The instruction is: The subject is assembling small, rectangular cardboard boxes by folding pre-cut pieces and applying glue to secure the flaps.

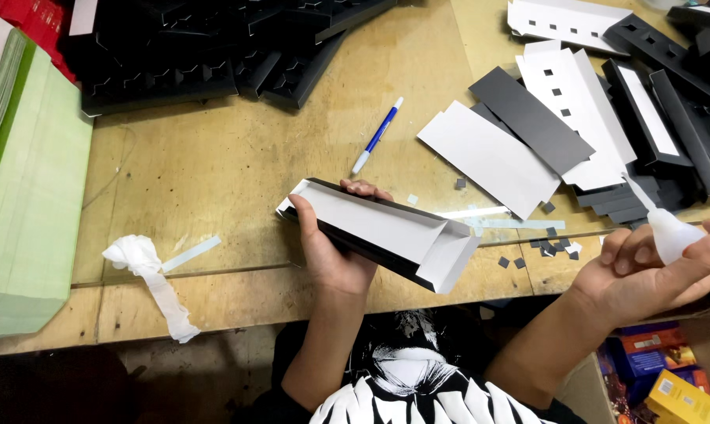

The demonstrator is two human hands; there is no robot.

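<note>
My left hand (pixel 331 251) grips a long folded cardboard box piece (pixel 386 232), white inside and black outside, tilted above the wooden table's front edge. My right hand (pixel 657 271) is off to the right, closed around a small white glue bottle (pixel 673 232) whose thin nozzle points up and to the left. The two hands are apart.
Flat white and black card blanks (pixel 527 133) lie at the right. Black folded boxes (pixel 213 55) are stacked at the back. A blue and white pen (pixel 377 135) lies mid-table. Also here: a green paper stack (pixel 25 180) at left, a crumpled white tape strip (pixel 147 271), colourful boxes (pixel 661 369) at lower right.
</note>
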